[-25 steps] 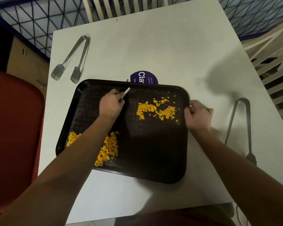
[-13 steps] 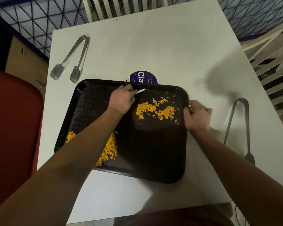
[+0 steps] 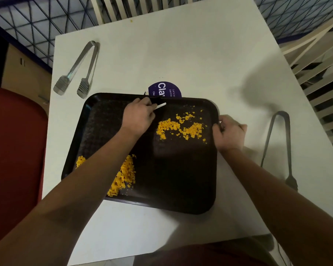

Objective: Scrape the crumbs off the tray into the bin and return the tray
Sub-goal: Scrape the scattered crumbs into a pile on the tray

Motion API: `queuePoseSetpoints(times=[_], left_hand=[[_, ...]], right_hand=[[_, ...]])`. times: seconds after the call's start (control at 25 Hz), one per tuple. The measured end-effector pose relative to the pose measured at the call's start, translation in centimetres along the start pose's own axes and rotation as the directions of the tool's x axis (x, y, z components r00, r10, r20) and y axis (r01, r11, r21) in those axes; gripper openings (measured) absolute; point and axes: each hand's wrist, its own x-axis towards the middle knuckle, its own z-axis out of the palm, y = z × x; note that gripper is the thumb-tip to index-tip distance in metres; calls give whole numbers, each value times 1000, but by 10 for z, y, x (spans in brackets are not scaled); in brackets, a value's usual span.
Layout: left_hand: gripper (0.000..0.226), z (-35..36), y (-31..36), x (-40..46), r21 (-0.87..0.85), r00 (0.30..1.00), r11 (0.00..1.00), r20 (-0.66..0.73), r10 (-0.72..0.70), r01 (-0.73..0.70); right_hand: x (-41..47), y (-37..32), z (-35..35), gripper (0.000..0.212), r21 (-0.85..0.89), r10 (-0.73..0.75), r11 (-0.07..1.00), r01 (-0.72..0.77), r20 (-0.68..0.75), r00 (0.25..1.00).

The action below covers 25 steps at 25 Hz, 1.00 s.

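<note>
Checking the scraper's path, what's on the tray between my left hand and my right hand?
In the head view, a patch of yellow crumbs on the tray lies between the left hand and right hand.

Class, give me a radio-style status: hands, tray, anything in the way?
Left hand grips white scraper; right hand holds tray edge. Two crumb piles on tray. Tongs beside right hand.

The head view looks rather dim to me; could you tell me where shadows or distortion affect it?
Head view: a soft shadow falls on the table above the right-side tongs; the tray's near half is darkened; wide-angle distortion bows the table edges.
</note>
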Motion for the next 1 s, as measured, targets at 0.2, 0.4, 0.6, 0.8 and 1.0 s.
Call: queuePoseSetpoints(times=[0.2, 0.4, 0.6, 0.8, 1.0], left_hand=[[38, 11, 23, 26, -57, 983, 997, 171, 68, -59], [33, 11, 35, 35, -122, 940, 965, 230, 253, -230], [32, -5, 27, 7, -222, 988, 973, 125, 87, -58], [44, 11, 98, -52, -458, 978, 872, 178, -104, 176], [37, 27, 124, -56, -412, 953, 863, 204, -225, 292]], right_hand=[[0, -1, -1, 43, -9, -7, 1000, 6, -7, 1000], [1, -1, 0, 44, 2, 1, 1000, -1, -1, 1000], [0, -2, -1, 44, 5, 6, 1000, -6, -1, 1000], [1, 0, 1, 44, 2, 24, 1000, -24, 1, 1000], [1, -1, 0, 45, 3, 28, 1000, -28, 1, 1000]])
